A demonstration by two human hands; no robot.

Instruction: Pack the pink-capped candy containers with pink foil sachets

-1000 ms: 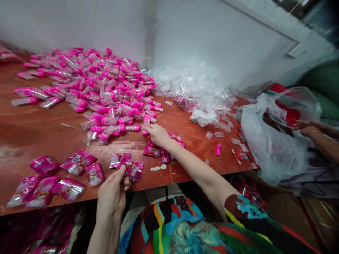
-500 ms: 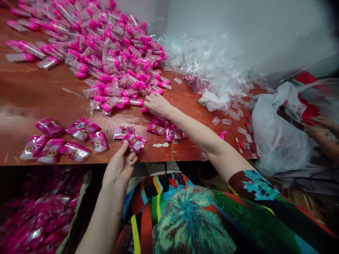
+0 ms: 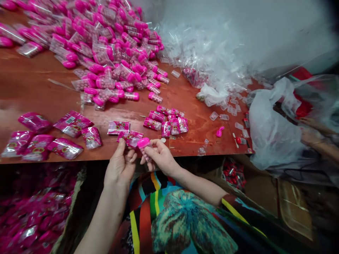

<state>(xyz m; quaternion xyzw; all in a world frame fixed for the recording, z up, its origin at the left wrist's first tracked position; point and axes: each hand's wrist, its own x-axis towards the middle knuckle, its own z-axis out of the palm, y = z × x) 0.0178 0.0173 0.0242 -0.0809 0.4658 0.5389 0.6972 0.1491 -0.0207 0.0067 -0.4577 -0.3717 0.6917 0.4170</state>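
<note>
My left hand (image 3: 122,162) pinches the near edge of a flat pink printed wrapper (image 3: 132,138) between thumb and finger at the table's front edge. In my right hand (image 3: 160,157) is a small clear candy bottle (image 3: 144,145) with a bright pink cap and pale pink balls inside. The bottle is tilted, its cap close to the wrapper's right end; whether they touch I cannot tell. Behind the held wrapper lies another flat pink wrapper (image 3: 118,127). Several small pink packs (image 3: 174,125) sit just beyond my right hand.
A large heap of pink-capped bottles (image 3: 106,49) covers the back left. Filled pink packets (image 3: 38,146) lie at the left front, above a container of more packets (image 3: 39,215). Clear plastic pieces (image 3: 212,56) pile up at the back. At right, another person's hand (image 3: 314,139) is beside a white bag (image 3: 275,130).
My right hand has come back from the bottle heap to the table's front edge, now with a pink-capped bottle. My left hand stays on the wrapper. The view has shifted slightly.
</note>
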